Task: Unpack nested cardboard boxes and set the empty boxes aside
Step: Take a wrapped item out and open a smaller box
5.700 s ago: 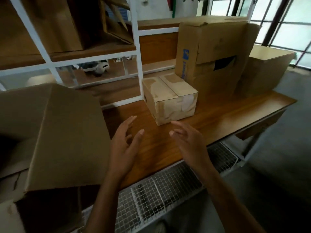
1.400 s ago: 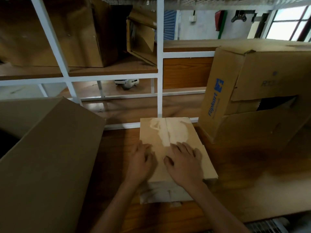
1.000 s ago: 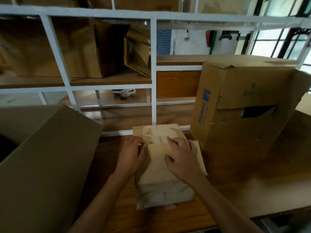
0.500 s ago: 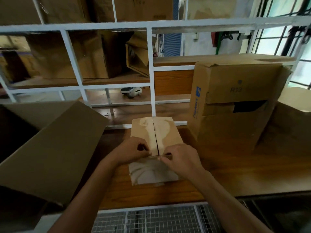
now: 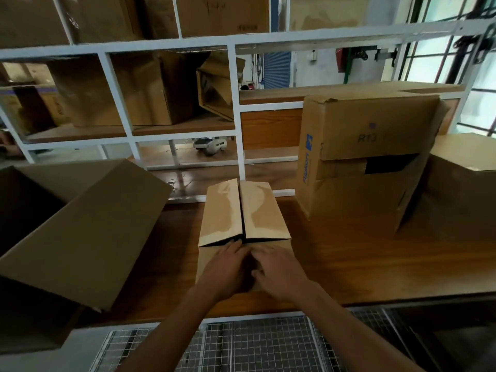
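A small cardboard box (image 5: 243,210) stands on the wooden table (image 5: 349,264) right in front of me. Its two top flaps are lifted a little at the near edge, leaving a dark gap under them. My left hand (image 5: 224,269) and my right hand (image 5: 276,269) lie side by side against the near end of the box, fingertips at the gap below the flaps. At the left a large open box (image 5: 80,232) lies tilted. A tall printed box (image 5: 362,157) stands at the right, with another box (image 5: 464,178) beside it.
White shelving (image 5: 236,116) rises just behind the small box and holds several cardboard boxes (image 5: 120,89). A wire-mesh panel (image 5: 255,342) runs below the table's near edge. Windows are at the far right.
My hands have slid from the top seam down to the near end of the small box. The two top flaps have come up slightly at that end.
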`<action>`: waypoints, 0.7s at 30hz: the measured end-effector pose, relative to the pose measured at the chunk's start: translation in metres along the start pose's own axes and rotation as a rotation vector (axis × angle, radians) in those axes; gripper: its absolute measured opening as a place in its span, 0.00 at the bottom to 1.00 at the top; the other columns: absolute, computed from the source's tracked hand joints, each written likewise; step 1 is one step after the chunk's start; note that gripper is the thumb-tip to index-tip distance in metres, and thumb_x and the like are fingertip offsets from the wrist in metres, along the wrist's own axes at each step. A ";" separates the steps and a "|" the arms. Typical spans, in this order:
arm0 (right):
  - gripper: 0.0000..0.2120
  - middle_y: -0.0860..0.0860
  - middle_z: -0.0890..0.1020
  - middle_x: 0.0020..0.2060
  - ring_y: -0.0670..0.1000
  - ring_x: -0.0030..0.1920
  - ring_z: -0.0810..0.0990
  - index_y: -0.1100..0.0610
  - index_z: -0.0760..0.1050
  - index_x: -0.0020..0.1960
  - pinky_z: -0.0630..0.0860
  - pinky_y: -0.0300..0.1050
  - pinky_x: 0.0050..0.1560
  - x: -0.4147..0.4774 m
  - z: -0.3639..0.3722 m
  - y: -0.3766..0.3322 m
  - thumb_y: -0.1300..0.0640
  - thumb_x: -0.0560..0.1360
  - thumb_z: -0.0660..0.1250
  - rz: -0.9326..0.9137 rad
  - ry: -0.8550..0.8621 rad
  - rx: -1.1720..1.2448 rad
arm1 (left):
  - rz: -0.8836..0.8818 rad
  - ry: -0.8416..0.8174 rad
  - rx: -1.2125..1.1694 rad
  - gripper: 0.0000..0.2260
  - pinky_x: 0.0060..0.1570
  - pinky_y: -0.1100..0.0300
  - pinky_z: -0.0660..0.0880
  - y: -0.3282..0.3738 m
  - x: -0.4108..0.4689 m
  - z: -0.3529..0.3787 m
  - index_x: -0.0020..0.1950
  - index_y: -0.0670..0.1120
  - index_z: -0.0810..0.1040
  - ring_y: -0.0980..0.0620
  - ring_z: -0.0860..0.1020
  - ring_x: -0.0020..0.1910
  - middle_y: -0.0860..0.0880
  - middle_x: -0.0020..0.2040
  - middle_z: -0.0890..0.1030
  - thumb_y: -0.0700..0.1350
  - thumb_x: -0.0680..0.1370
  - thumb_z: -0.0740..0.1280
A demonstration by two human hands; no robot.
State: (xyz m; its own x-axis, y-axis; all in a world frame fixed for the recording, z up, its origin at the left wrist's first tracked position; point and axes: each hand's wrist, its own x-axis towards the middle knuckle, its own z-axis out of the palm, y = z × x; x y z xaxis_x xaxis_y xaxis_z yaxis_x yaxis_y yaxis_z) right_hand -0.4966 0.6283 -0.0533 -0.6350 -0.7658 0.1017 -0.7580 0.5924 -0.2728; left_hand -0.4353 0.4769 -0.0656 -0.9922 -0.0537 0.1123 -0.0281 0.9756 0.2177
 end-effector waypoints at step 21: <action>0.24 0.49 0.59 0.78 0.49 0.77 0.56 0.54 0.56 0.79 0.53 0.46 0.75 0.060 0.025 -0.020 0.50 0.84 0.48 -0.002 -0.046 -0.040 | -0.724 -0.021 -0.757 0.22 0.62 0.49 0.75 -0.110 0.044 -0.009 0.72 0.45 0.67 0.44 0.75 0.62 0.44 0.65 0.76 0.44 0.78 0.63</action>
State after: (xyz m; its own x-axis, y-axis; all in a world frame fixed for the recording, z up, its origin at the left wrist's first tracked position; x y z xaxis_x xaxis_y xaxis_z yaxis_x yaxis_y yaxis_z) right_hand -0.5157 0.5639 -0.0654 -0.6271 -0.7768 0.0581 -0.7650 0.6001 -0.2338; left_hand -0.4748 0.3651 -0.0758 -0.7706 -0.5608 -0.3027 -0.5403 0.3231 0.7770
